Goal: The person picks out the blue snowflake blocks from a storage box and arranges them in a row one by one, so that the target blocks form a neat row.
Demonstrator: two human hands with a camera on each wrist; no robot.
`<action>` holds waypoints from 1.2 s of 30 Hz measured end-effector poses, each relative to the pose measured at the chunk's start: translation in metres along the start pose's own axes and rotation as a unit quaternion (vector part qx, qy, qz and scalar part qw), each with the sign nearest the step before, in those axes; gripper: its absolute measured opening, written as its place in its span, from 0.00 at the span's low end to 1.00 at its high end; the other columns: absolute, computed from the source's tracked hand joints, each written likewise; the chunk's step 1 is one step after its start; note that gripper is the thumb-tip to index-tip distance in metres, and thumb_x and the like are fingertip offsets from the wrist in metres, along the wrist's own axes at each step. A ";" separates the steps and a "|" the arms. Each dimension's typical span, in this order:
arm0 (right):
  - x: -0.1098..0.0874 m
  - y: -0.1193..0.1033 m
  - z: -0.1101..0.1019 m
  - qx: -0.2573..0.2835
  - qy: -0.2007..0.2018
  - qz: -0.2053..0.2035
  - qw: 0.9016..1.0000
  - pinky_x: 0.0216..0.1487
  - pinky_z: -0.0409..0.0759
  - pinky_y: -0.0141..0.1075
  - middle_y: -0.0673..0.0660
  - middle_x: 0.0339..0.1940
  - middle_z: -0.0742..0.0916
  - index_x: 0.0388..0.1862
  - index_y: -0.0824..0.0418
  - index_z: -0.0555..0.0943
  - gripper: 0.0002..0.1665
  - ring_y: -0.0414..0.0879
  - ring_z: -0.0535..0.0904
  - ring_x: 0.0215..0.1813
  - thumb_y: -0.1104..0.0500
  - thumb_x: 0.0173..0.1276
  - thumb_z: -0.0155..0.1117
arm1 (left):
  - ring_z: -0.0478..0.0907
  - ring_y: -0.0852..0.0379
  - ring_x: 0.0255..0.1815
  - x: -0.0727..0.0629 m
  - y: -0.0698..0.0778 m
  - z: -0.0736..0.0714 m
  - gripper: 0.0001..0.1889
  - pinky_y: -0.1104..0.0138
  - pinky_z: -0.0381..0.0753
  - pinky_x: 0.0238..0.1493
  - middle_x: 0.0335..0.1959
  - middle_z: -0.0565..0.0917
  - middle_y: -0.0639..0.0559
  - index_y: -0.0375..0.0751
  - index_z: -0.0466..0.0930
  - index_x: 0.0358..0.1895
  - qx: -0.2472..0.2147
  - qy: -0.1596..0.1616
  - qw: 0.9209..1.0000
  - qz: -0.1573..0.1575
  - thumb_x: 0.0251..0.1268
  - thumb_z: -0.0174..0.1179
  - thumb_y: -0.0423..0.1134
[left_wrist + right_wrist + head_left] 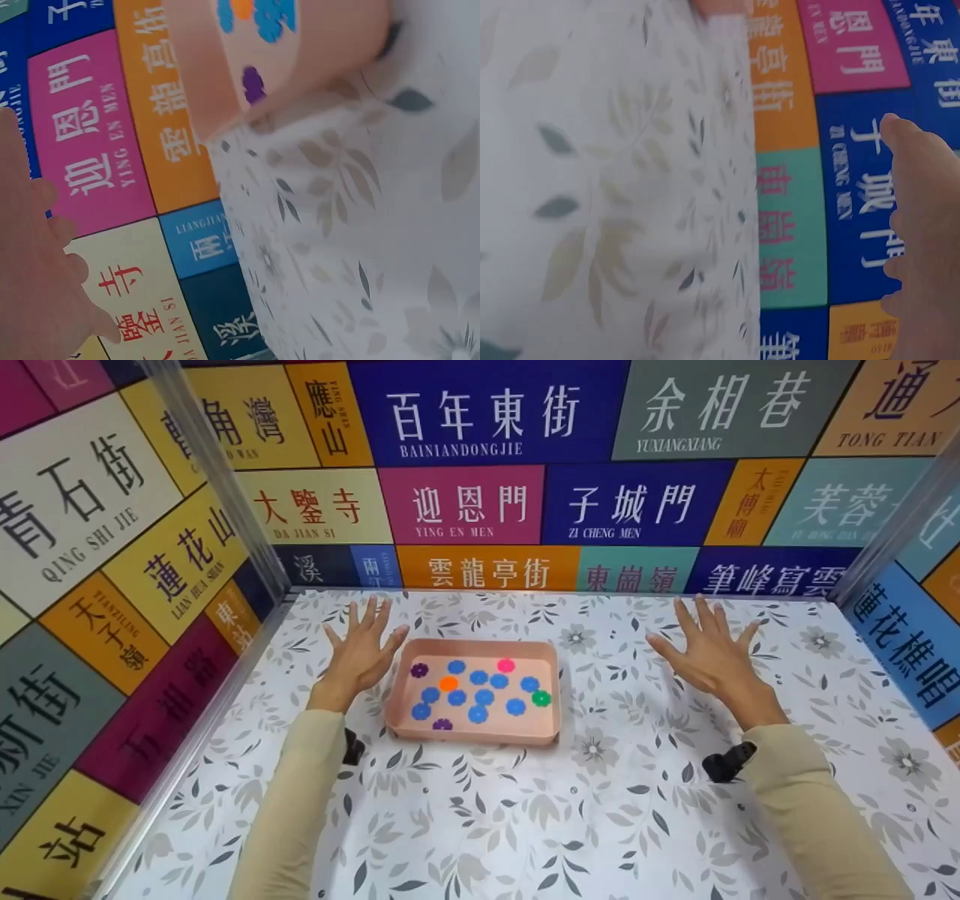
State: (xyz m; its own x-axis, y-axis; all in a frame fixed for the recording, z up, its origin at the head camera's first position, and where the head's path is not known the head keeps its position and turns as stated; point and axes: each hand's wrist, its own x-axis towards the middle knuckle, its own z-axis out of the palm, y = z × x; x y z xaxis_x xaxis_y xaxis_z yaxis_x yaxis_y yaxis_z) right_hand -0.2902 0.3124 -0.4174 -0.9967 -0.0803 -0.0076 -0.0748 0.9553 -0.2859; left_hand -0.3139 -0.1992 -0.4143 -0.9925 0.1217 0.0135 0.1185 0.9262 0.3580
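A shallow pink tray [472, 733] lies on the table, left of the middle in the head view. Small scalloped, flower-like discs are spread over its floor: several blue discs [478, 714], two purple discs [419, 670], an orange disc [448, 684], a pink disc [506, 665] and a green disc [541, 698]. Just left of the tray my left hand [360, 649] is held with its fingers spread, holding nothing. My right hand [712, 656], fingers likewise spread, hovers well to the right of it. Both wrist views show part of each hand against the far wall.
White table [615, 825] printed with grey leaves and flowers. Behind it stands a wall [487, 412] of coloured panels with Chinese lettering; side walls [82, 660] close in left and right. Black wrist cameras [729, 763] hang under both beige sleeves [810, 795].
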 end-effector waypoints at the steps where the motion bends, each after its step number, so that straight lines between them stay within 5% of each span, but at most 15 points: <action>1: -0.001 -0.004 -0.001 0.006 0.003 -0.005 1.000 0.65 0.16 0.80 0.67 0.83 0.38 0.83 0.54 0.35 0.59 0.72 0.30 0.81 0.20 0.69 0.34 | 0.27 0.36 0.83 -0.002 0.001 -0.001 0.45 0.26 0.20 0.72 0.84 0.37 0.46 0.52 0.37 0.82 -0.015 -0.001 1.000 0.001 0.71 0.26 0.74; 10: -0.009 -0.044 0.003 0.099 0.072 -0.067 0.990 0.78 0.31 0.71 0.65 0.83 0.56 0.83 0.56 0.51 0.50 0.65 0.46 0.83 0.29 0.74 0.45 | 0.30 0.39 0.84 -0.020 0.009 -0.007 0.43 0.32 0.23 0.77 0.85 0.38 0.50 0.54 0.39 0.82 -0.152 0.002 0.988 0.009 0.72 0.30 0.73; 16: -0.011 -0.063 0.012 0.177 0.103 -0.089 0.975 0.79 0.48 0.68 0.64 0.79 0.66 0.79 0.55 0.61 0.42 0.65 0.56 0.80 0.35 0.76 0.49 | 0.44 0.44 0.84 -0.030 0.011 -0.011 0.37 0.45 0.46 0.84 0.84 0.47 0.51 0.57 0.44 0.82 -0.242 0.033 0.970 0.005 0.77 0.33 0.67; 22: -0.013 -0.082 0.026 0.273 0.116 -0.091 0.951 0.79 0.58 0.62 0.62 0.75 0.73 0.75 0.55 0.70 0.36 0.61 0.63 0.78 0.38 0.76 0.52 | 0.54 0.46 0.82 -0.039 0.011 -0.007 0.32 0.50 0.51 0.84 0.81 0.58 0.48 0.51 0.54 0.80 -0.322 0.075 0.944 0.006 0.80 0.36 0.60; 29: -0.016 -0.108 0.040 0.346 0.123 -0.114 0.923 0.76 0.69 0.53 0.58 0.68 0.79 0.68 0.56 0.76 0.30 0.55 0.71 0.72 0.44 0.73 0.61 | 0.65 0.44 0.77 -0.046 0.006 0.006 0.27 0.50 0.67 0.77 0.76 0.67 0.42 0.42 0.62 0.76 -0.431 0.093 0.897 -0.010 0.80 0.46 0.47; 32: -0.016 -0.117 0.046 0.360 0.105 -0.125 0.919 0.75 0.71 0.53 0.58 0.69 0.79 0.68 0.56 0.76 0.30 0.55 0.71 0.72 0.46 0.71 0.64 | 0.69 0.41 0.73 -0.048 0.000 0.013 0.25 0.48 0.72 0.73 0.73 0.71 0.38 0.39 0.65 0.74 -0.468 0.099 0.878 -0.024 0.79 0.48 0.43; 36: -0.015 -0.126 0.055 0.363 0.053 -0.131 0.921 0.75 0.69 0.54 0.58 0.72 0.76 0.70 0.54 0.74 0.33 0.55 0.68 0.74 0.46 0.69 0.67 | 0.73 0.39 0.69 -0.053 -0.007 0.021 0.23 0.48 0.77 0.69 0.69 0.75 0.35 0.36 0.70 0.71 -0.483 0.102 0.869 -0.042 0.79 0.49 0.43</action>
State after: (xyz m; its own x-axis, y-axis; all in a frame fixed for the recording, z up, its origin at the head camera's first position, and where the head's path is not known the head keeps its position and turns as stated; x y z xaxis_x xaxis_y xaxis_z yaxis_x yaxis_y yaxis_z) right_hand -0.2646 0.1775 -0.4334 -0.9474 -0.2168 0.2356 -0.3122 0.4626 -0.8298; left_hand -0.2617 -0.2047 -0.4374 -0.9928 -0.0894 0.0792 0.0616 0.1847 0.9809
